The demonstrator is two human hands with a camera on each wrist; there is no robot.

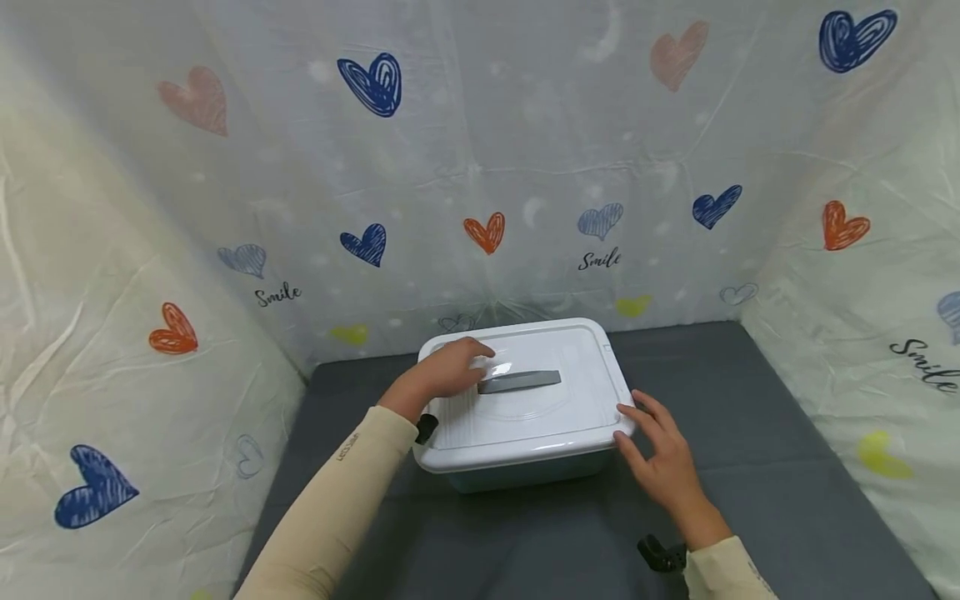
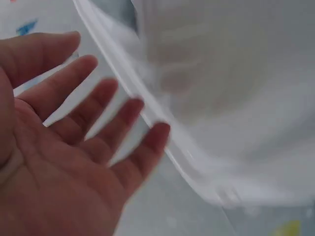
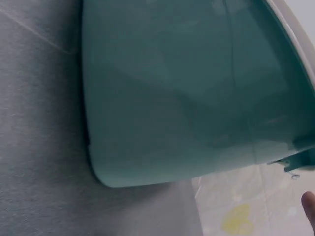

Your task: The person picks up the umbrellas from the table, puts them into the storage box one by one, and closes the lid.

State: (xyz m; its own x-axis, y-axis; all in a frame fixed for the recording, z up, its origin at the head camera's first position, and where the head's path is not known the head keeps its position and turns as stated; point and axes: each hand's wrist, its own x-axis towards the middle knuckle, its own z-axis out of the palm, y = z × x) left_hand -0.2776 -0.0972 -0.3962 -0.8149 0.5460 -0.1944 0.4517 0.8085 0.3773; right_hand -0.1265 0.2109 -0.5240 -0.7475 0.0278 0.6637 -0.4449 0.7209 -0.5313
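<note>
A storage box with a white lid (image 1: 555, 421) and a teal body (image 1: 532, 473) stands on the dark grey table. A grey handle (image 1: 519, 382) lies across the middle of the lid. My left hand (image 1: 448, 368) hovers over the lid's left part, fingertips close to the handle's left end. In the left wrist view its fingers are spread and slightly bent, with nothing in them, above the white lid (image 2: 236, 98). My right hand (image 1: 663, 458) is at the lid's right front corner, fingertips at the rim. The right wrist view shows the teal wall (image 3: 167, 98) and one fingertip (image 3: 308, 201).
A dark grey cloth (image 1: 750, 433) covers the table around the box. A white curtain (image 1: 480, 117) printed with hearts hangs behind it and along both sides, close behind the box's back edge. A black band (image 1: 660, 553) is at the right wrist.
</note>
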